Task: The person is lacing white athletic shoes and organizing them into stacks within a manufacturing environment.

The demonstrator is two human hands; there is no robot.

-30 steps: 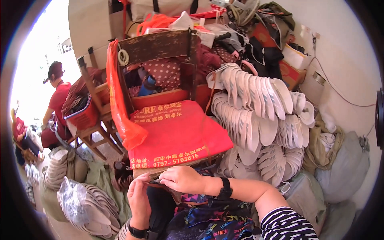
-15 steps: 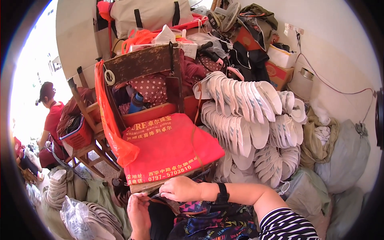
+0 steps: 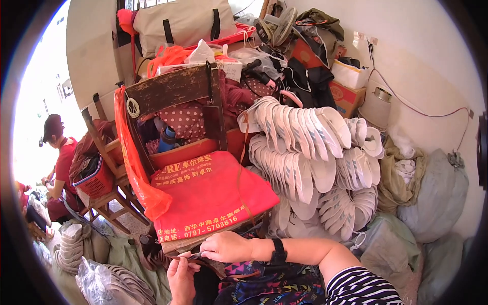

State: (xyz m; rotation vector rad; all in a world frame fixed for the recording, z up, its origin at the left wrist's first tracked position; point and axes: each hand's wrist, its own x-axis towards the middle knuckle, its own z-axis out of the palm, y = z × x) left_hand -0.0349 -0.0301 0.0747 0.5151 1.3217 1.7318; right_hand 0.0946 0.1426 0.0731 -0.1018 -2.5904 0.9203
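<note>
Just below the front edge of the red cloth-covered chair seat (image 3: 211, 195), the right hand (image 3: 223, 247) was pinched shut on a small thin thing (image 3: 194, 255), too small to identify. The left hand (image 3: 181, 274) curled closed beneath it, fingertips touching the same thing. Both hands met over a patterned lap, partly cut off at the lower edge. Right of the chair, stacks of white insoles (image 3: 305, 147) crowded close; left of it sat a person in red (image 3: 62, 168).
</note>
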